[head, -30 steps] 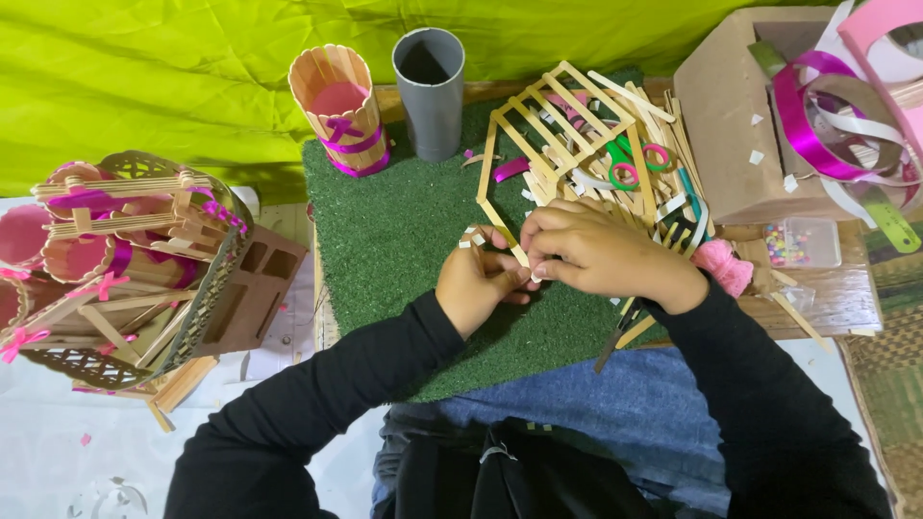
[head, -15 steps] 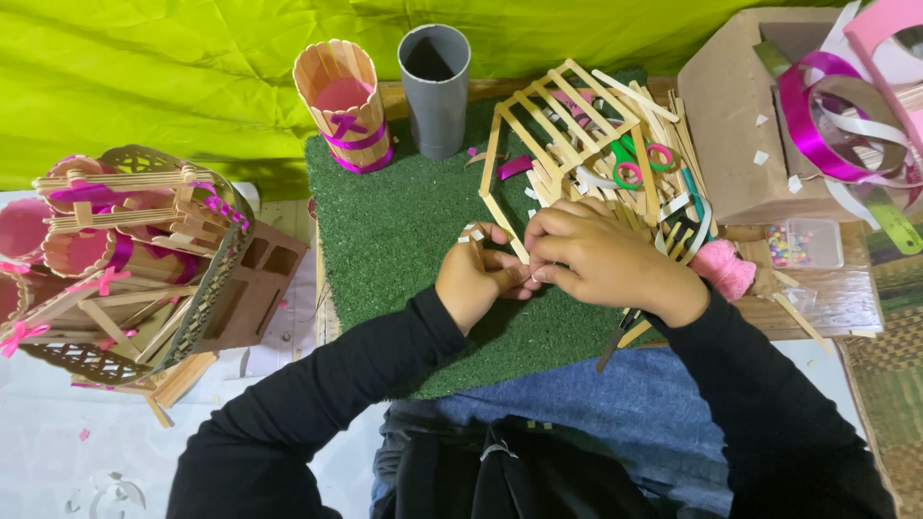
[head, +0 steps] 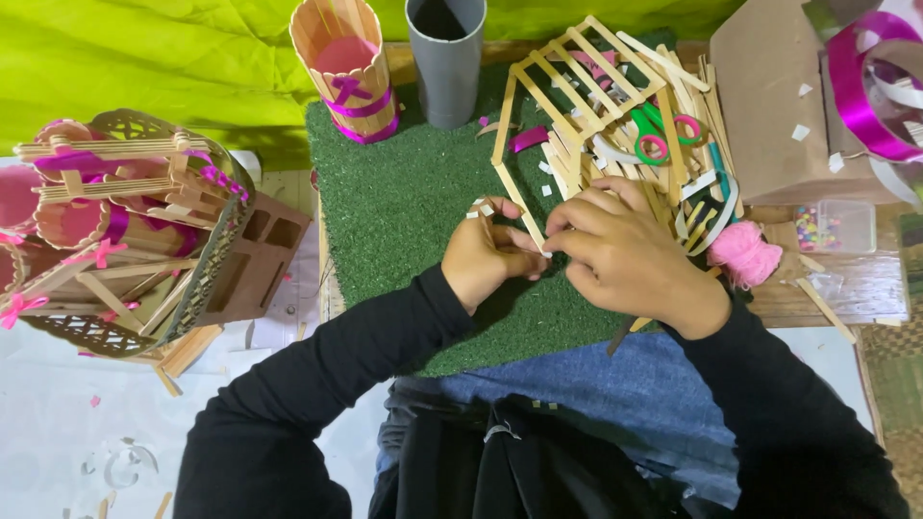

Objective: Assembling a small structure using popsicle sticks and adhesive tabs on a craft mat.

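Both of my hands meet over a green artificial-grass mat [head: 404, 202] on my lap. My left hand [head: 490, 258] pinches a thin wooden craft stick [head: 514, 197] near its lower end; small white bits sit on my fingertips. My right hand [head: 630, 255] has its fingers closed on the same spot from the right. The stick is the lower left edge of a house-shaped frame of wooden sticks [head: 577, 72] lying on the mat. Under my right hand lies a heap of loose sticks [head: 692, 115].
A stick-built cup with pink ribbon [head: 348, 67] and a grey tube [head: 445, 60] stand at the mat's far edge. Green-and-pink scissors [head: 659, 130], pink yarn [head: 742, 252], a cardboard box [head: 769, 106], ribbon rolls [head: 870, 86] and a bead box [head: 832, 226] lie right. Stick models [head: 115, 221] stand left.
My two hands have stayed together on the stick, with only small finger shifts. The camera view has shifted slightly.
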